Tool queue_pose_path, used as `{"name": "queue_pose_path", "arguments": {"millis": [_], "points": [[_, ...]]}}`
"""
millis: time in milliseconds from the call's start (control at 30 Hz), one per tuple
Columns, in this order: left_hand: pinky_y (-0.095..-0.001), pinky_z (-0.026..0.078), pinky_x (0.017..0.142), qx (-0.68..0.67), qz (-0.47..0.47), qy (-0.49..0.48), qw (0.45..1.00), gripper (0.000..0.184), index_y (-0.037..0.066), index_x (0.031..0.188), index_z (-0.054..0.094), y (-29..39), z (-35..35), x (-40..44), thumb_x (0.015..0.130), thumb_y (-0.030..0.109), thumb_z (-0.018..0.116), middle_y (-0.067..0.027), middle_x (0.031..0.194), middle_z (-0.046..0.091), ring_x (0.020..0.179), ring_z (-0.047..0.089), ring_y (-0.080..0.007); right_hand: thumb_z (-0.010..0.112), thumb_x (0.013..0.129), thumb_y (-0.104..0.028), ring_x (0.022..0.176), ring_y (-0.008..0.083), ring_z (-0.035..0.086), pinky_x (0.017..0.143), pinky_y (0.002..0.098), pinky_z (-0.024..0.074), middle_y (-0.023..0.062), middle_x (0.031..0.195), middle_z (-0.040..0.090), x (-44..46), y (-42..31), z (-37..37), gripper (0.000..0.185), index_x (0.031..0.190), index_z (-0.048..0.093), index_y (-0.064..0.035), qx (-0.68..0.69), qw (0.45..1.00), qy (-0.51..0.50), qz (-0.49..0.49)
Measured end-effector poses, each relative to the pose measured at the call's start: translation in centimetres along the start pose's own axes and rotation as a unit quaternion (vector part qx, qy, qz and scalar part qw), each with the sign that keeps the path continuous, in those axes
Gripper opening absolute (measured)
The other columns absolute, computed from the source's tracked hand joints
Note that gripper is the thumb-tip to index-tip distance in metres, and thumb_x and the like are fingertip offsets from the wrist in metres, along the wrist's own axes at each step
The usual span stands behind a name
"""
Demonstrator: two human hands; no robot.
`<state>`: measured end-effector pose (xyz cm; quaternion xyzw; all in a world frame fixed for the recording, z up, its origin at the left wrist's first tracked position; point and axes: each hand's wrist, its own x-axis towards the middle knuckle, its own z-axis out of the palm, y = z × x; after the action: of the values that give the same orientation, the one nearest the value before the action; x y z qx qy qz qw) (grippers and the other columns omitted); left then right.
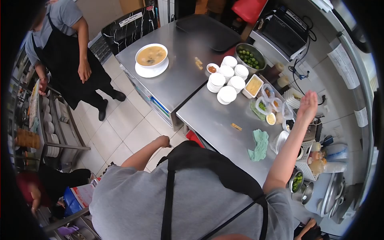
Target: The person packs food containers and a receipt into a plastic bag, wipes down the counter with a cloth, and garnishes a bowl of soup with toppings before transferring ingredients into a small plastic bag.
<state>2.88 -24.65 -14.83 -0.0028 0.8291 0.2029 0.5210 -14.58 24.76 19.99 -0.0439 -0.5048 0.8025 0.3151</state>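
Note:
My left hand is low beside my body, its fingers curled closed; what they hold, if anything, is hidden. My right hand reaches out over the right side of the counter, palm showing and fingers stretched out, holding nothing. Nearest to it are clear plastic tubs of ingredients and a stack of white containers by the wall. A green cloth lies crumpled on the steel counter, left of my right forearm.
A white bowl of soup stands on a white plate at the far left of the table. Stacked white cups, a bowl of green limes and a yellow-filled tub stand mid-counter. A person in a black apron stands left.

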Motion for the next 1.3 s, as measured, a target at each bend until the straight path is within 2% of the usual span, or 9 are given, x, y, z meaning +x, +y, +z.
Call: {"name": "queue_pose_path", "arguments": {"millis": [67, 133, 300, 367, 467, 533, 667, 967, 1300], "points": [[-0.0304, 0.051, 0.057, 0.164, 0.034, 0.190, 0.967, 0.039, 0.000, 0.080, 0.064, -4.9, 1.4, 1.8, 0.071, 0.039, 0.064, -0.0122, 0.071, 0.063, 0.059, 0.062, -0.0221, 0.063, 0.079, -0.015, 0.094, 0.0167, 0.052, 0.078, 0.0286, 0.0405, 0.0066, 0.105, 0.055, -2.2, 3.1, -2.0, 0.033, 0.108, 0.050, -0.0063, -0.071, 0.997, 0.008, 0.025], [-0.0323, 0.051, 0.051, 0.034, -0.035, 0.192, 0.980, 0.032, 0.001, 0.079, 0.064, -9.2, 1.7, 4.3, 0.072, 0.032, 0.062, -0.0114, 0.070, 0.063, 0.054, 0.061, -0.0226, 0.063, 0.078, -0.013, 0.081, 0.0145, 0.055, 0.070, 0.0270, 0.0430, 0.0052, 0.090, 0.060, -4.2, 5.4, -5.4, 0.021, 0.095, 0.056, -0.0050, -0.218, 0.973, -0.058, 0.037], [-0.0307, 0.050, 0.045, -0.269, -0.194, 0.221, 0.917, 0.025, 0.002, 0.079, 0.063, -14.5, 2.1, 3.6, 0.073, 0.026, 0.060, -0.0096, 0.069, 0.063, 0.054, 0.061, -0.0195, 0.067, 0.067, -0.016, 0.072, 0.0264, 0.061, 0.064, 0.0356, 0.0464, 0.0150, 0.075, 0.062, -11.0, 7.4, -16.8, 0.023, 0.084, 0.059, -0.0028, -0.732, 0.623, -0.266, 0.069], [-0.0285, 0.051, 0.045, -0.242, -0.197, 0.240, 0.919, 0.021, 0.002, 0.079, 0.064, -15.2, 3.2, 2.8, 0.074, 0.023, 0.060, -0.0083, 0.069, 0.063, 0.053, 0.061, -0.0177, 0.070, 0.062, -0.013, 0.069, 0.0276, 0.060, 0.064, 0.0372, 0.0464, 0.0142, 0.068, 0.060, -14.4, 9.0, -22.6, 0.029, 0.086, 0.057, -0.0025, -0.763, 0.567, -0.298, -0.088], [-0.0290, 0.051, 0.046, -0.253, -0.208, 0.224, 0.918, 0.023, 0.004, 0.082, 0.065, -13.9, 5.2, 1.0, 0.073, 0.025, 0.060, -0.0079, 0.069, 0.063, 0.054, 0.061, -0.0175, 0.067, 0.064, -0.006, 0.053, 0.0186, 0.057, 0.047, 0.0315, 0.0454, 0.0074, 0.062, 0.056, -16.0, 11.0, -25.3, 0.033, 0.094, 0.055, -0.0037, -0.724, 0.628, -0.261, 0.119], [-0.0315, 0.051, 0.056, -0.196, -0.146, 0.219, 0.945, 0.028, 0.004, 0.081, 0.066, -12.6, 5.8, 0.0, 0.072, 0.030, 0.061, -0.0101, 0.068, 0.063, 0.057, 0.062, -0.0201, 0.066, 0.066, -0.003, 0.048, 0.0109, 0.051, 0.040, 0.0270, 0.0413, 0.0023, 0.059, 0.051, -14.5, 8.3, -22.4, 0.024, 0.088, 0.055, -0.0029, -0.572, 0.754, -0.226, 0.229], [-0.0321, 0.049, 0.066, -0.239, -0.027, 0.229, 0.943, 0.029, 0.003, 0.079, 0.066, -6.8, 2.7, -2.3, 0.072, 0.030, 0.062, -0.0104, 0.066, 0.063, 0.064, 0.062, -0.0198, 0.062, 0.073, 0.000, 0.057, 0.0044, 0.051, 0.049, 0.0181, 0.0389, -0.0012, 0.067, 0.056, -13.0, -0.5, -9.1, 0.014, 0.086, 0.057, -0.0011, -0.374, 0.851, -0.263, 0.259], [-0.0279, 0.044, 0.083, -0.500, 0.442, 0.158, 0.727, 0.034, 0.002, 0.111, 0.056, 11.3, -12.2, -18.0, 0.082, 0.020, 0.059, -0.0084, 0.112, 0.054, 0.098, 0.051, -0.0137, 0.062, 0.079, -0.008, 0.069, 0.0054, 0.050, 0.060, 0.0197, 0.0406, -0.0002, 0.077, 0.056, -20.8, 9.1, 12.8, 0.015, 0.090, 0.057, 0.0009, -0.206, 0.764, -0.540, 0.286], [-0.0254, 0.046, 0.056, -0.443, 0.055, 0.441, 0.779, 0.019, -0.002, 0.085, 0.061, -11.8, -19.6, -15.4, 0.071, 0.010, 0.066, -0.0068, 0.072, 0.061, 0.066, 0.057, -0.0109, 0.064, 0.077, -0.023, 0.074, 0.0153, 0.058, 0.068, 0.0298, 0.0469, 0.0083, 0.086, 0.060, -25.3, 33.7, 25.9, 0.036, 0.105, 0.058, -0.0020, -0.435, 0.696, -0.563, 0.102]]}}
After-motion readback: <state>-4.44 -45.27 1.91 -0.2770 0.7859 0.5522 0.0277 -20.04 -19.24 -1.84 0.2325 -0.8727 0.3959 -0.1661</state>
